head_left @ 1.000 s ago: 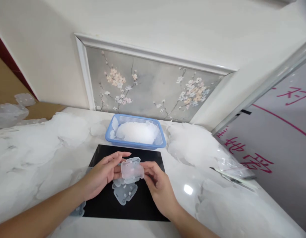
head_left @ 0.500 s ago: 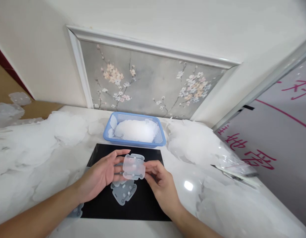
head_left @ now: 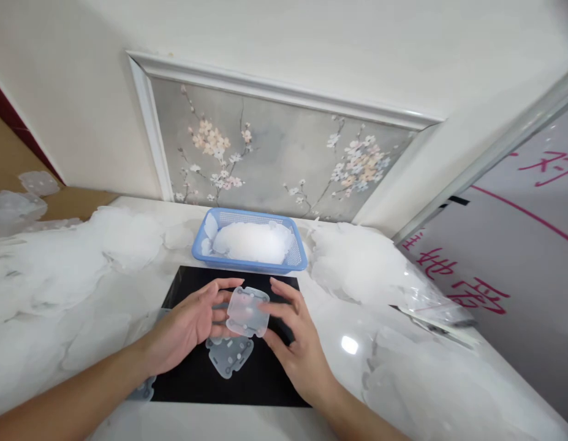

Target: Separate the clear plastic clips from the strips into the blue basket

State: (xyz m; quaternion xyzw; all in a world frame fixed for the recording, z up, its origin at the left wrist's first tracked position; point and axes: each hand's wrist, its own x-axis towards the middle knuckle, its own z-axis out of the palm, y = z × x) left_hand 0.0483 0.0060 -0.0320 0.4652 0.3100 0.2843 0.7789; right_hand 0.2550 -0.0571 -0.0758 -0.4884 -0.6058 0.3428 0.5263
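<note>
A thin, frosted translucent plastic piece (head_left: pixel 247 311) with notched edges, small slots and dots is held up above the black mat (head_left: pixel 274 380). My right hand (head_left: pixel 302 346) grips it at the right side, a finger across its front and the thumb by its lower corner, the index finger lifted away. On the other side, my left hand (head_left: pixel 192 324) has its fingers spread, their tips partly behind the piece's left edge; whether they touch it I cannot tell. Below, a similar plastic piece (head_left: pixel 229 356) lies on the mat, partly covered by another at its top.
Behind the mat stands a blue basket (head_left: pixel 249 267) holding many white pieces. Heaps of pieces lie at the left (head_left: pixel 49 263), back right (head_left: pixel 357 263) and front right (head_left: pixel 416 380). A whiteboard (head_left: pixel 518 245) with red writing leans at the right.
My right hand's fingers have spread, one moving across the front of the piece and the index finger lifting. The piece has turned slightly. My left hand has hardly moved.
</note>
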